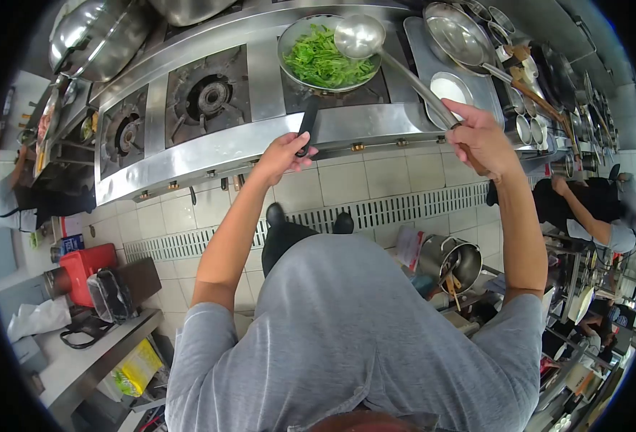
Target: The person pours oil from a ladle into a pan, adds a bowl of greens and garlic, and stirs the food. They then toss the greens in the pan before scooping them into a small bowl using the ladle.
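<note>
From my end of the feed, the biggest thing is the steel stove, and I take my bearings from the pan that sits over one of its burners. Well below the pan, a slotted drain grate crosses the tiled floor. Far off to the pan's right, I can see another person, in a grey top and dark clothing. A large steel pot stands well to the pan's left, and a metal tray lies just to its right.

The pan itself is round, with a dark handle running down from it. I see a long-handled ladle with its bowl across the pan's upper right rim; I can't tell whether the two touch. An uncovered burner is left of the pan.

Below and right of the pan, my right hand has its thumb and fingers clamped on the ladle's handle. Directly below the pan, my left hand has its fingers curled around the dark handle. A white bowl rests on the tray, right of the pan. Smallest are the chopped greens, heaped inside the pan.
</note>
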`<act>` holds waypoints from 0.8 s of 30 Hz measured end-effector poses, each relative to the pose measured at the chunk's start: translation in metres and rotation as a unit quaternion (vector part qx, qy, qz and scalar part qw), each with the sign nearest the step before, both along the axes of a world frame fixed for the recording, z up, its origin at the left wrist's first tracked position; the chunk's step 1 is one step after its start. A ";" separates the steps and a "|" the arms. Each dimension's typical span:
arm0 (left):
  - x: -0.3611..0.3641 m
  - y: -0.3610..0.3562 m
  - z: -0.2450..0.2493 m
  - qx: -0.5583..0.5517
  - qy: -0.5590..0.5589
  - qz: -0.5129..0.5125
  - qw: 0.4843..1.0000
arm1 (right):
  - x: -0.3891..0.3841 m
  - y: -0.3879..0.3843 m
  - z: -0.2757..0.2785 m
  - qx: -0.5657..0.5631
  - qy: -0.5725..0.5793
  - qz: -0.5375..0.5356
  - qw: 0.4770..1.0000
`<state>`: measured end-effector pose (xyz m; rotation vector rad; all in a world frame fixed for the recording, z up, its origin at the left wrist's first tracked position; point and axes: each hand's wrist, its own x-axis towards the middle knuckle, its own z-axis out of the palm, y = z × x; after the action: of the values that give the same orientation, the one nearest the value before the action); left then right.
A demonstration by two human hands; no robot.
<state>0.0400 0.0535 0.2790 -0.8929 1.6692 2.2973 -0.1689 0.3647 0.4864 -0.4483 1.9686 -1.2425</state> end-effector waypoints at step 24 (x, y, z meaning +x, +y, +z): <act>-0.028 -0.011 -0.007 0.142 0.032 -0.013 0.989 | 0.041 -0.080 -0.067 0.338 0.499 0.104 0.791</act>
<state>0.0118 0.0426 0.2717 -0.7386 1.3191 2.4858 -0.1278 0.2851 0.4193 -1.0326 2.9177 0.0059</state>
